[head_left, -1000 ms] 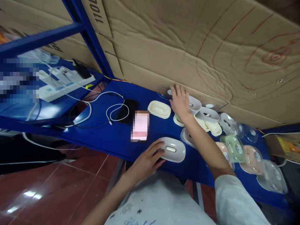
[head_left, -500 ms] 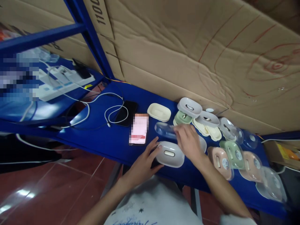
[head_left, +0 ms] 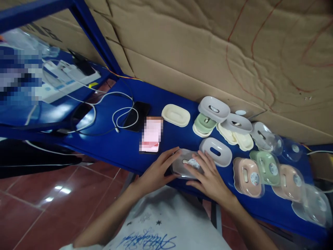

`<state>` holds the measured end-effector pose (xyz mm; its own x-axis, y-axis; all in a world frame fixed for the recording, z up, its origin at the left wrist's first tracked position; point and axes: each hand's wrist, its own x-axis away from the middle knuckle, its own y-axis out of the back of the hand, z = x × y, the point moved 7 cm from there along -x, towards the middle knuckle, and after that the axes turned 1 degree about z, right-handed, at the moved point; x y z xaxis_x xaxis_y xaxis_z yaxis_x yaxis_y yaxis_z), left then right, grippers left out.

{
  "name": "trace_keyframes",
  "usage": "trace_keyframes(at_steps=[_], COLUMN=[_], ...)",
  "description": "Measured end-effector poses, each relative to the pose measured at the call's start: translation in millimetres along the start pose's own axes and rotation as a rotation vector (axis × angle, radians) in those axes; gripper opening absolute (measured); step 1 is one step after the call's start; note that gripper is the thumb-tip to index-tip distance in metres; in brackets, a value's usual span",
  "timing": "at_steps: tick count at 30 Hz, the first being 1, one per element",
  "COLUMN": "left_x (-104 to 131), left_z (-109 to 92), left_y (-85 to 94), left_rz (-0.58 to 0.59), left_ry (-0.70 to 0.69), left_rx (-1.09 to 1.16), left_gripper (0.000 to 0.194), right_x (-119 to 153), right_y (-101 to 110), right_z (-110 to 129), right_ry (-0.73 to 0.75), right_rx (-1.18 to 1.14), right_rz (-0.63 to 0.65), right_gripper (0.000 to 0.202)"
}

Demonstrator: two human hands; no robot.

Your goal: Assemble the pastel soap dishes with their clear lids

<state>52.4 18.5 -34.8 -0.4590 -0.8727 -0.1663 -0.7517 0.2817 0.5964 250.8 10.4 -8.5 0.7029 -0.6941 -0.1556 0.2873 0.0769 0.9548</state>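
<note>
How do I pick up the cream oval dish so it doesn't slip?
I'd come from above and pinch the middle of its long edges: the cream oval dish lies flat and is narrowest across there, while its ends sit close to the lit phone and green dish.

Transfer and seating of the clear plastic lid (head_left: 194,163). At first beside the cardboard wall (head_left: 166,52), under the right hand (head_left: 211,176), the lid was next carried, blurred, toward the wearer; it now covers the near grey dish (head_left: 179,167), formerly uncovered. The right hand has come down from the back row, its fingers now spread on the lid's right part. The left hand (head_left: 156,172), previously at the bare dish's left side, now meets the lidded dish there. The slotted grey dish (head_left: 225,154), earlier partly hidden by the right arm or hand, is exposed. The camera view has shifted, and the wall's printed "1100" has left it.
</note>
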Motion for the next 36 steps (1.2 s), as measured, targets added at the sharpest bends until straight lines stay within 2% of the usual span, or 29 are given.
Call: trace_keyframes(at_steps=[7, 12, 14, 18, 23, 31, 36], left_x=[-3, -7, -8, -9, -10, -4, -3], left_z=[-1, -3, -3, 1, 1, 0, 1], left_y=[-0.3, -3.4, -4.4, -4.5, -5.9, -7.6, -8.1], left_rz=[0.014, 0.018, 0.023, 0.004, 0.006, 0.031, 0.050], left_ry=[0.001, -0.006, -0.002, 0.005, -0.013, -0.045, -0.049], left_rx=[-0.029, -0.065, -0.063, -0.039, -0.032, -0.054, -0.086], left_gripper=[0.090, 0.090, 0.090, 0.091, 0.093, 0.094, 0.097], right_x=[7, 19, 19, 11, 6, 18, 14], right_y=[-6, -15, -17, -11, -7, -25, -13], right_z=[3, 12, 16, 20, 25, 37, 41], right_ry=[-0.076, -0.249, -0.272, -0.229, -0.196, -0.210, -0.214], right_rx=[0.016, 0.033, 0.040, 0.046, 0.074, 0.122, 0.120], right_rz=[-0.120, -0.222, -0.215, -0.160, -0.139, -0.171, -0.122], right_gripper=[0.069, 0.078, 0.076, 0.073, 0.078, 0.085, 0.076])
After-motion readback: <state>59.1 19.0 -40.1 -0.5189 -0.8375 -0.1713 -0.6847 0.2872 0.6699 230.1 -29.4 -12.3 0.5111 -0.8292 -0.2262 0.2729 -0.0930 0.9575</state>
